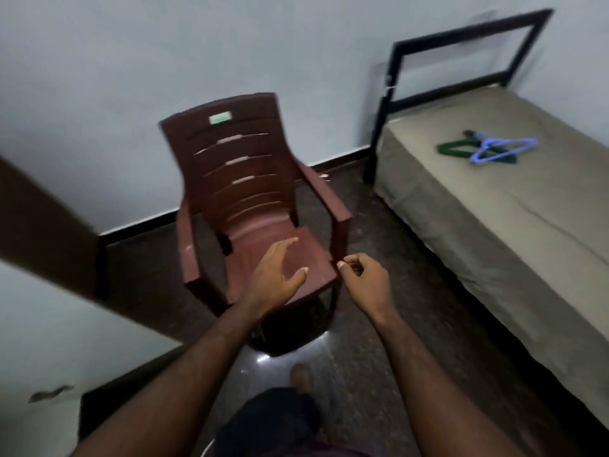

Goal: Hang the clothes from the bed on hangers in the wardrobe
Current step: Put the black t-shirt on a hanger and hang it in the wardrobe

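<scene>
2 hands out over the brown chair (250, 179), neither holding anything. Left hand (276, 275) flat, fingers spread above the seat. Right hand (362, 275) loosely curled by the armrest, empty. Green hanger (454, 149) and blue hanger (504, 148) lie crossed on the bed (494, 225), well apart from the hands, probably staged for clothes. No clothes or wardrobe in sight.

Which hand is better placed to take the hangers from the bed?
Probably the right. The right hand is free and nearer the bed, where the hangers lie; the left hand hovers over the chair, farther off.
</scene>
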